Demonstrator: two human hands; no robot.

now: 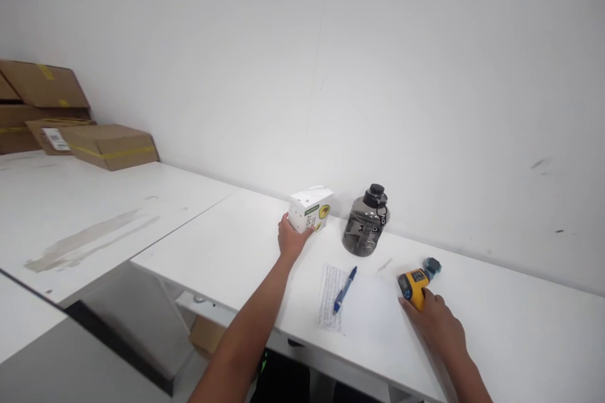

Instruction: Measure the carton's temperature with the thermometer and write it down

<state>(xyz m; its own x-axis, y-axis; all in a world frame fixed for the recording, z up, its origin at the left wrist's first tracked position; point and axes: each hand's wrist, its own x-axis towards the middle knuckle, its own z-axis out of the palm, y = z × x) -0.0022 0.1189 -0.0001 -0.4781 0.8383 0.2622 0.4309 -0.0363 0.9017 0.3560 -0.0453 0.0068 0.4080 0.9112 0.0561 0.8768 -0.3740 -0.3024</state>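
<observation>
My left hand (292, 239) is closed around the lower part of a white box (311, 206) with avocado pictures and a green label. The box stands near the wall, slightly tilted. Off to the right, my right hand (437, 321) grips a yellow gun-shaped infrared thermometer (413, 286) with a small screen, low over the table. At its far end is a dark teal piece (432, 266); whether it is part of the device I cannot tell. Between my hands lie a sheet of paper with dense handwriting (328, 296) and a blue pen (345, 291) across it.
A dark translucent jug (365, 227) with a black cap stands by the wall, right of the box. A small thin strip (385, 264) lies in front of it. Taped cardboard boxes (111, 145) are stacked on the far-left table. The white table's (212, 252) front edge runs below my arms.
</observation>
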